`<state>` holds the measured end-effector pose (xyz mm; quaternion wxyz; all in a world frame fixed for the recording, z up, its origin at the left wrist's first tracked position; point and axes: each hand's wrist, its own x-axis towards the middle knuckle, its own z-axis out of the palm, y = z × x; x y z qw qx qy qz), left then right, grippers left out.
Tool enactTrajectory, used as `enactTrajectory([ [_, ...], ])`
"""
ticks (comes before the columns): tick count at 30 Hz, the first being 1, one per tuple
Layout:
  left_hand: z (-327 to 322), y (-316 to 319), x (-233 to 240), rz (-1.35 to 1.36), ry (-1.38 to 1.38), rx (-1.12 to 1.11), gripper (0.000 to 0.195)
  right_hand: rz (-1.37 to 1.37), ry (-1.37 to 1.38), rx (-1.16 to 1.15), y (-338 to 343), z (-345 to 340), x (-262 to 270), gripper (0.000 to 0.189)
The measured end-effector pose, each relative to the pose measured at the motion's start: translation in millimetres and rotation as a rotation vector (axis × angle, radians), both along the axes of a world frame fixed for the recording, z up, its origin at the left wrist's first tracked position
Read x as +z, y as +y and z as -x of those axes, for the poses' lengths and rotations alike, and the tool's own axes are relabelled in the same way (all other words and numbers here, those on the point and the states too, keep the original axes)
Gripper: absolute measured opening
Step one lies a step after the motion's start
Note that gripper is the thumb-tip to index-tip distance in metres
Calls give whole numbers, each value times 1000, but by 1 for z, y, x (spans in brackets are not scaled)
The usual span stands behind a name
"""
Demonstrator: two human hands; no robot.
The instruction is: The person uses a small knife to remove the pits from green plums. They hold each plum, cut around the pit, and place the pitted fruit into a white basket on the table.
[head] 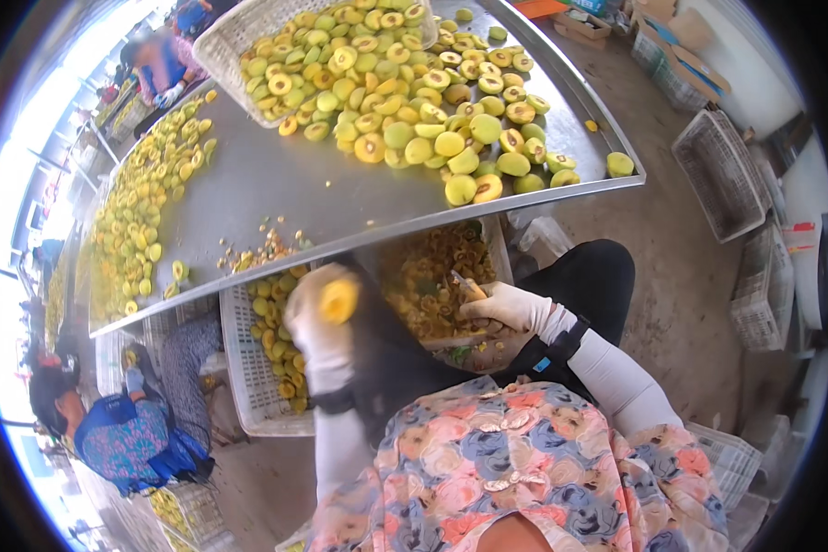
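Note:
My left hand (321, 314), in a white glove and blurred, holds a halved yellow fruit (338, 301) beside the inner edge of a white plastic crate (240, 359) of fruit halves. Closed on the wooden handle of a small tool (470, 284), probably a knife, my gloved right hand (507, 308) is over a second crate (498, 241) holding fruit scraps. Above both hands stands a metal table (276, 155). On it, many green-yellow fruit halves (400, 134), some with brown pits, spill from a tipped white basket (214, 52).
The table's raised metal rim (386, 231) runs just beyond my hands. More halves (134, 214) and small scraps (265, 241) lie on the table. A co-worker (124, 435) sits at the left, another (159, 65) at the far left. Empty crates (721, 172) stand on the right.

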<state>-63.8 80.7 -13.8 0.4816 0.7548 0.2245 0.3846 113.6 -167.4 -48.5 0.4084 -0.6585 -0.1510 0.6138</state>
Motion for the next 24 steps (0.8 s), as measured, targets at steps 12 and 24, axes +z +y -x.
enactTrajectory([
  [12, -118, -9, 20, -220, 407, -71, 48, -52, 234, -262, 1, -7, -49, 34],
  [24, -225, -4, -15, -490, 905, -263, 53, -108, 59, -306, -18, -9, -44, 31],
])
